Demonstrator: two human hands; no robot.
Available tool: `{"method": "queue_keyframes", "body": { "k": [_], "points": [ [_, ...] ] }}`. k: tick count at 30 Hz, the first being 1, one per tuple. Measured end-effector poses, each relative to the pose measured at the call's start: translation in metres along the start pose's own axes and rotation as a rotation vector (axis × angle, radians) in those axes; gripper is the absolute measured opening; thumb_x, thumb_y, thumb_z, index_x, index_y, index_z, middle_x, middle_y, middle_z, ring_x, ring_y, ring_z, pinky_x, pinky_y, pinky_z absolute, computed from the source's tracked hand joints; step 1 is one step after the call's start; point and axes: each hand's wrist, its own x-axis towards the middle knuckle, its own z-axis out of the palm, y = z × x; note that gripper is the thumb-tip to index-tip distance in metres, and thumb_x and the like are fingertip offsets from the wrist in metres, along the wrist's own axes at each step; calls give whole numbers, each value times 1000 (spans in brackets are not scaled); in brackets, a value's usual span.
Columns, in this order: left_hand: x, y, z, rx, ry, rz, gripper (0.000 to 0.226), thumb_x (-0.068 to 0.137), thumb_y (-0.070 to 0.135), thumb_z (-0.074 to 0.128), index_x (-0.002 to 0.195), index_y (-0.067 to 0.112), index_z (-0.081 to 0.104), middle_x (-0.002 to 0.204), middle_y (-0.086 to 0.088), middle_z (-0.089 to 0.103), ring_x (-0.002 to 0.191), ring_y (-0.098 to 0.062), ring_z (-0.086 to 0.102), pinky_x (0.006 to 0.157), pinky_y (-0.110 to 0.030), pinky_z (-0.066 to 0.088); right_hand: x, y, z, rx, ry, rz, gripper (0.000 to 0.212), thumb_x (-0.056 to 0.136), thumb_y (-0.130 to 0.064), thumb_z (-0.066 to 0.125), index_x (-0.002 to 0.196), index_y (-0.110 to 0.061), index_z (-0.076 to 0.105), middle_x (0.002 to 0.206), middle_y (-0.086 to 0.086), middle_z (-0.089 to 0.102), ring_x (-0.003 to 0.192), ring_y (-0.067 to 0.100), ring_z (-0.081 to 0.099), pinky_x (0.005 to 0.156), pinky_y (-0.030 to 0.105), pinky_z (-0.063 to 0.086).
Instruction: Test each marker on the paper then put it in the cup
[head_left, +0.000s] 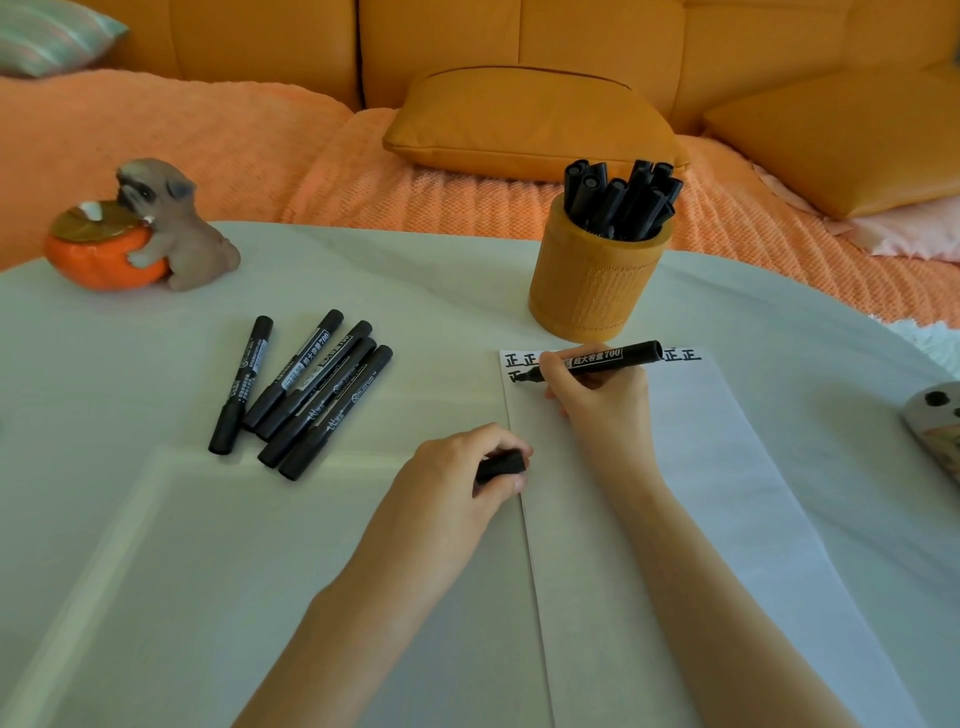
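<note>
My right hand (602, 400) grips an uncapped black marker (608, 358), its tip touching the white paper (691, 467) near the top left corner. A row of black characters runs along the paper's top edge, and a fresh stroke sits under the tip. My left hand (462, 473) holds the black cap (501, 466) at the paper's left edge. Several capped black markers (306, 395) lie in a loose pile on the table to the left. The orange cup (592, 280) stands just beyond the paper with several markers upright in it.
A dog figurine hugging an orange bowl (135, 234) stands at the far left of the pale table (156, 545). Part of a small patterned object (935, 426) shows at the right edge. An orange sofa with cushions (530, 124) lies behind the table.
</note>
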Motion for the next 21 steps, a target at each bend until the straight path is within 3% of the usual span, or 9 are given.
{"method": "queue_keyframes", "body": {
  "k": [3,7,19,21],
  "points": [
    [1,0,0,3,2,7,15,84,22,64,94,33,65,88,19,64,65,9,54,61,-3,37,0,0,1,-11,-13,-1,16,85,-13,66,70,-16,63,52,-12,58,49,-4,50,53,11,39],
    [0,-1,-1,0,4,1,16,84,22,64,95,33,65,92,17,66,70,4,58,64,-5,40,0,1,2,-33,-21,-1,9,85,-14,66,76,-10,66,53,-11,58,48,-4,51,52,10,38],
    [1,0,0,3,2,-2,16,84,22,65,96,32,66,89,18,64,69,5,57,63,-3,39,1,3,2,-62,60,-12,16,84,-13,65,69,-14,61,58,-9,61,54,-3,54,54,9,40],
    [1,0,-1,0,1,-2,16,84,21,65,96,32,66,91,17,65,73,3,58,64,-4,39,2,5,2,-81,86,-8,16,84,-14,65,71,-4,61,61,-1,63,56,3,54,55,15,40]
  ]
}}
